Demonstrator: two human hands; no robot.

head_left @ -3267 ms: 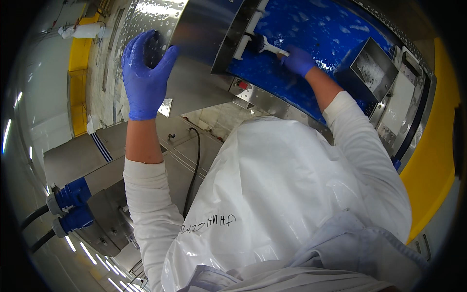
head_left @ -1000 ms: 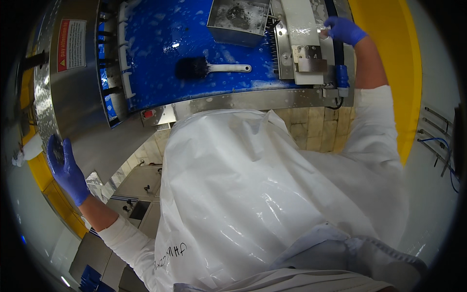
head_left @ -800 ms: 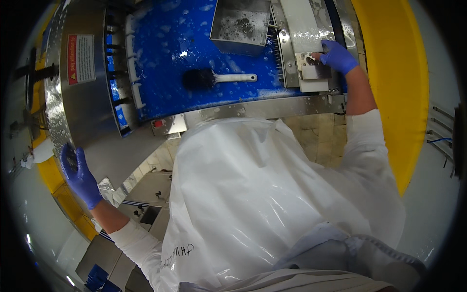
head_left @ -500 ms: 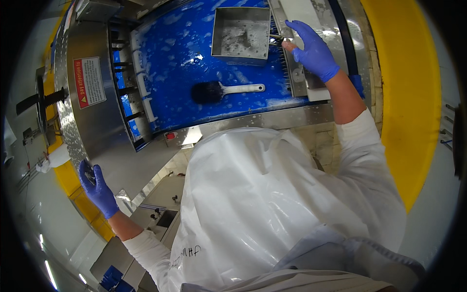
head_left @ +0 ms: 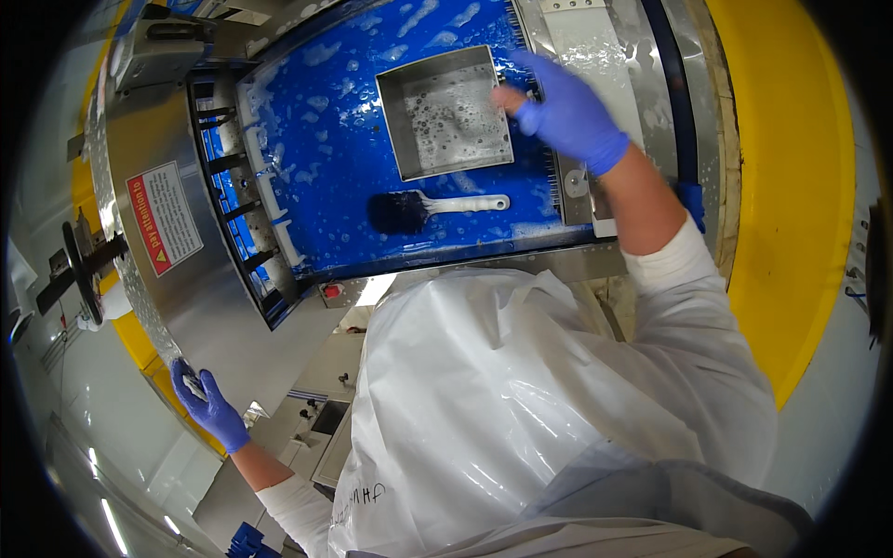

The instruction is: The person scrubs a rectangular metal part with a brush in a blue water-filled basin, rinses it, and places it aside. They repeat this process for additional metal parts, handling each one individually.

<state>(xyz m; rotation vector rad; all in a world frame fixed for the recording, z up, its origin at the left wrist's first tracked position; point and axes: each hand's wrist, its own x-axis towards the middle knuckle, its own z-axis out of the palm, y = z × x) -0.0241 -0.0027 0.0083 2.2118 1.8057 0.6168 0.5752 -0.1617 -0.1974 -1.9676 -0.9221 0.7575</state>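
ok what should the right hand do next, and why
Probably close the right hand gently on the right rim of the metal box: it is spread open at that side, contact is unclear, and the brush lies apart, nearer the body.

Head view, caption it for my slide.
Gloved right hand by open metal box, brush lying on blue surface.

A glossy white apron [head_left: 521, 372] is worn, marked with black handwriting [head_left: 364, 496] at its lower left. White sleeves [head_left: 698, 307] are seen beside the apron, grey-blue cloth [head_left: 642, 488] below it. The left hand [head_left: 212, 411] and right hand [head_left: 569, 113] are covered by blue-violet gloves [head_left: 591, 130], the right thumb tip [head_left: 508, 98] left exposed.
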